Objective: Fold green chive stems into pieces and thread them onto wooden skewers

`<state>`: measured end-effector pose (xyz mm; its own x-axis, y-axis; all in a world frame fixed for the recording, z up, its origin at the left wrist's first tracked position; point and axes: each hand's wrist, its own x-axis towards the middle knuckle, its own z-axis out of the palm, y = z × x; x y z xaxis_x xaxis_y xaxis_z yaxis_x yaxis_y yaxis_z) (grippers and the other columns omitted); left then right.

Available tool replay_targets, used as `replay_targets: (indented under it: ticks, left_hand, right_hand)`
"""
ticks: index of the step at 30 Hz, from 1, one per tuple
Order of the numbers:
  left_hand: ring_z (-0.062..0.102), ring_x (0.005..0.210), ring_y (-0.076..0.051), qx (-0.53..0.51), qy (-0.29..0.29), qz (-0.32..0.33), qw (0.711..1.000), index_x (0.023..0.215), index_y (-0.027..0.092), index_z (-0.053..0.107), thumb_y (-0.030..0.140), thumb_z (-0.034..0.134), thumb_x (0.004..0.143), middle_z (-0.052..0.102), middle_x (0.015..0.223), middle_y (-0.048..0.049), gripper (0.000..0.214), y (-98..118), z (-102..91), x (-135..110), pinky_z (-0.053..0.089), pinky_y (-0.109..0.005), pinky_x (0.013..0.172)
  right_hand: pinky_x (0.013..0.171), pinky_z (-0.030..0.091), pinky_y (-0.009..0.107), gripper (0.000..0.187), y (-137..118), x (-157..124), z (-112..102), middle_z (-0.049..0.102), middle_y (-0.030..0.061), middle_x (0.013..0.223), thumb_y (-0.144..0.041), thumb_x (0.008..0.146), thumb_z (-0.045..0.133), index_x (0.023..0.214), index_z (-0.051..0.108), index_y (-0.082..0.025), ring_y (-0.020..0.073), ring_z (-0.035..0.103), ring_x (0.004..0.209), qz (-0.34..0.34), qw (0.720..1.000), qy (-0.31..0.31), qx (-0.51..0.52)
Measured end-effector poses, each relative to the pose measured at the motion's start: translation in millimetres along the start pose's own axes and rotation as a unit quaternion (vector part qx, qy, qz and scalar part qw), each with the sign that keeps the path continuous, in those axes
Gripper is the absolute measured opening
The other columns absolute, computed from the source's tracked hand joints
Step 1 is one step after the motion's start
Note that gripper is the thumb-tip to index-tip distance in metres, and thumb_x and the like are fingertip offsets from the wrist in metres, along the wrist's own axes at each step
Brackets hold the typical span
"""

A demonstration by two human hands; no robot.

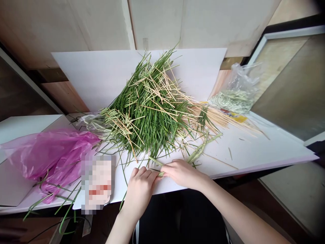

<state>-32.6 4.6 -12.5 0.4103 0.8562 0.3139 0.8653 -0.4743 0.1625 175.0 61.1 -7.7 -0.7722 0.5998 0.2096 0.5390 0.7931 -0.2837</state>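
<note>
The slim green grass stalk (155, 161) I am working on lies low over the near edge of the white table (243, 149), angled across the gap between my two hands. My right hand (182, 174) comes in from the right with its fingers (169, 168) closed together on the stalk's lower end, clamping it against the thumb. My left hand (141, 184) sits just beside it, with its fingers curled down and their tips near the same end; from the head camera I cannot tell whether they are gripping the stalk or only touching it. Just beyond my hands rises a large heap of long, narrow green leaves crossed with pale straw-coloured stems (149, 108), and stray blades trail from it towards my left hand. A loose run of pale green seed heads (200, 149) lies to the right, close to my right hand. Further right is a fan of thin tan straws (215, 117), partly over a yellow printed packet (238, 118). A clear plastic bag (235, 89) holding pale green material sits behind them. To the left lies a crumpled magenta plastic bag (50, 159), beside a pixelated flat object (98, 183) that I cannot make out. A white board (83, 74) stands propped behind the heap.
</note>
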Motion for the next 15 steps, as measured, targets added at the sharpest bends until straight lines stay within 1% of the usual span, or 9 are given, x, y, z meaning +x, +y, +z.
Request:
replay_targets:
  ticks: [2, 3, 5, 7, 10, 12, 15]
  left_hand:
    - [0.06, 0.08, -0.027, -0.074, -0.02, -0.032, 0.997, 0.093, 0.02, 0.073, 0.033, 0.047, 0.107, 0.073, 0.082, -0.0062, 0.032, 0.6, -2.2, 0.4, 0.038, -0.04, 0.077]
    - [0.059, 0.079, -0.026, -0.124, -0.031, -0.052, 0.99, 0.088, 0.02, 0.071, 0.036, 0.046, 0.107, 0.071, 0.08, -0.0055, 0.035, 1.0, -3.7, 0.7, 0.038, -0.039, 0.077]
    - [0.055, 0.075, -0.023, -0.245, -0.052, -0.095, 0.963, 0.076, 0.02, 0.064, 0.043, 0.045, 0.106, 0.064, 0.074, -0.0031, 0.042, 1.7, -6.8, 1.1, 0.038, -0.035, 0.075]
    - [0.046, 0.066, -0.018, -0.368, -0.077, -0.142, 0.916, 0.07, 0.02, 0.055, 0.05, 0.046, 0.104, 0.051, 0.066, 0.0007, 0.046, 2.5, -8.5, 0.9, 0.034, -0.031, 0.066]
    - [0.027, 0.059, -0.014, -0.521, -0.1, -0.21, 0.822, 0.069, 0.02, 0.051, 0.06, 0.052, 0.098, 0.031, 0.062, 0.0054, 0.049, 5.4, -7.5, -0.4, 0.023, -0.028, 0.057]
    - [0.021, 0.06, -0.013, -0.594, -0.096, -0.239, 0.762, 0.068, 0.02, 0.05, 0.063, 0.058, 0.094, 0.027, 0.063, 0.0062, 0.051, 8.7, -5.4, -1.2, 0.02, -0.028, 0.057]
    - [0.02, 0.062, -0.012, -0.677, -0.083, -0.264, 0.682, 0.064, 0.019, 0.048, 0.062, 0.068, 0.089, 0.029, 0.063, 0.006, 0.053, 13.9, -2.6, -1.7, 0.021, -0.027, 0.058]
  right_hand:
    - [0.059, 0.035, 0.029, 0.02, 0.2, -1.7, 0.6, 0.073, -0.0032, 0.078, -0.015, 0.104, 0.058, 0.087, 0.066, -0.022, 0.0168, 0.064, 0.066, -0.009, 1.0, 0.013, -0.001]
    - [0.059, 0.035, 0.029, 0.019, 0.2, -2.7, 0.6, 0.072, -0.0034, 0.077, -0.015, 0.104, 0.059, 0.088, 0.066, -0.022, 0.0163, 0.063, 0.065, -0.015, 1.0, 0.021, -0.001]
    - [0.059, 0.037, 0.028, 0.015, -0.4, -4.3, 0.3, 0.071, -0.0035, 0.077, -0.016, 0.103, 0.063, 0.089, 0.066, -0.021, 0.0157, 0.061, 0.065, -0.029, 0.999, 0.04, -0.001]
    - [0.061, 0.038, 0.028, 0.014, -1.9, -5.2, -0.1, 0.07, -0.0031, 0.076, -0.017, 0.101, 0.066, 0.088, 0.065, -0.021, 0.0157, 0.059, 0.064, -0.043, 0.997, 0.066, -0.003]
    - [0.063, 0.04, 0.029, 0.019, -4.0, -5.2, 1.0, 0.068, -0.0019, 0.074, -0.017, 0.102, 0.065, 0.083, 0.064, -0.02, 0.0161, 0.058, 0.064, -0.066, 0.991, 0.113, -0.01]
    - [0.064, 0.041, 0.03, 0.021, -4.5, -4.8, 3.1, 0.068, -0.0011, 0.074, -0.017, 0.104, 0.062, 0.083, 0.064, -0.019, 0.0161, 0.058, 0.064, -0.085, 0.986, 0.145, -0.014]
    - [0.067, 0.044, 0.03, 0.023, -3.8, -4.4, 6.7, 0.068, -0.0001, 0.074, -0.016, 0.107, 0.055, 0.087, 0.066, -0.017, 0.016, 0.059, 0.066, -0.115, 0.975, 0.188, -0.027]
